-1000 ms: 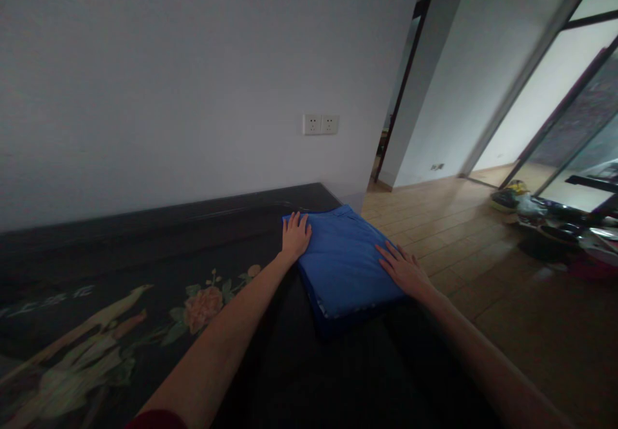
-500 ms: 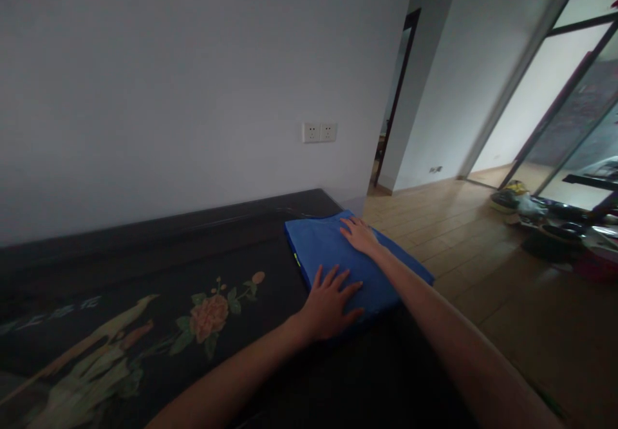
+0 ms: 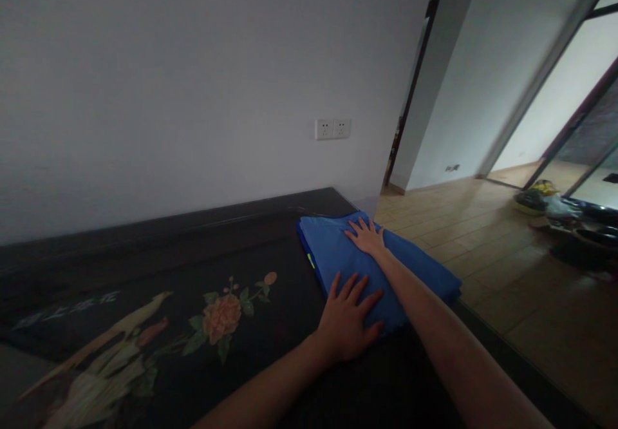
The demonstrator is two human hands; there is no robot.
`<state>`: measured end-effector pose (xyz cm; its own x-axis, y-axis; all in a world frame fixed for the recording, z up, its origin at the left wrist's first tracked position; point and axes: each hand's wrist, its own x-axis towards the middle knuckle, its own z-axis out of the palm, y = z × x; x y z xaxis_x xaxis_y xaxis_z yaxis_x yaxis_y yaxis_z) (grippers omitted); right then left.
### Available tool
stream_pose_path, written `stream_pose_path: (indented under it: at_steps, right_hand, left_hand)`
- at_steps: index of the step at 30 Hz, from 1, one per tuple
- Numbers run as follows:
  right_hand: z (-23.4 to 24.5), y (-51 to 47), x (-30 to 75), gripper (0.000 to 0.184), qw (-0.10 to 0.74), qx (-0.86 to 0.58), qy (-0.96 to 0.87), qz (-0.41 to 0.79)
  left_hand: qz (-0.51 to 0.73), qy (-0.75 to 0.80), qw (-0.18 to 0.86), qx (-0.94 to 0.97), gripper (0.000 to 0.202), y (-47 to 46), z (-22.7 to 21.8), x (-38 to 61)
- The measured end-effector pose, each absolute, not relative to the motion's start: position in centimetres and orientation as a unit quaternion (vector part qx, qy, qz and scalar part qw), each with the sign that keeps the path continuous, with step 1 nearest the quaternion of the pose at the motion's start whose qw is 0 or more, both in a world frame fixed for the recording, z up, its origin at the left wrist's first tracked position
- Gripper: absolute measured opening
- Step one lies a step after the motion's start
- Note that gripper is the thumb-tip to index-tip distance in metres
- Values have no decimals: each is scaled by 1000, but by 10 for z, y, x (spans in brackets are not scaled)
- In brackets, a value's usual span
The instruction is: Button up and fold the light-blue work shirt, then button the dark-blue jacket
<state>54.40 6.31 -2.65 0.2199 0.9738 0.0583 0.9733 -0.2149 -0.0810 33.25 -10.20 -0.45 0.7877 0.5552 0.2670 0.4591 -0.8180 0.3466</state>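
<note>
On the cloth (image 3: 329,245), my spread left hand (image 3: 345,324) has moved nearer me, my spread right hand (image 3: 365,238) toward the table (image 3: 270,243)'s far-right corner.

We count two grips, the left grip (image 3: 347,324) and the right grip (image 3: 367,239), and one folded blue cloth (image 3: 333,242), whose layers we cannot number. It shows us one yellow-green mark (image 3: 310,261). We have one dark tabletop (image 3: 275,242), with one large pink flower (image 3: 222,318) and one small round bloom (image 3: 270,278). We find two near sockets (image 3: 324,129) and one doorway (image 3: 410,94); the heaped items (image 3: 543,200) at far right we cannot tally.
</note>
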Motion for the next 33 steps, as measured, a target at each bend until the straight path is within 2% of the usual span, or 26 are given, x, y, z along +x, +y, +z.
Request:
stream_pose_path:
  at_steps: [6,9,12,16,23,29,31,33]
  right_hand:
    - [-9,53,517,55,111,-738,-661,-85]
    - [3,52,480,53,133,-663,-734,-62]
    - [7,58,444,57,93,-607,-789,27]
    - [-1,71,425,61,24,-610,-787,91]
    - [-16,80,428,59,-1,-619,-781,81]
    - [2,69,415,57,-37,-640,-763,76]
    - [13,59,403,58,-29,-652,-756,59]
    - [25,44,389,60,15,-650,-758,46]
  left_hand:
    - [179,273,119,938,57,-102,-7,333]
    - [181,271,117,938,56,-102,-8,334]
    - [186,270,115,938,55,-102,-9,334]
    - [198,274,117,934,56,-101,-13,335]
    - [239,261,131,926,57,-99,-20,335]
    - [247,244,134,928,56,-97,-21,333]
    - [262,235,140,926,54,-96,-22,333]
    - [297,231,152,914,53,-95,-22,331]
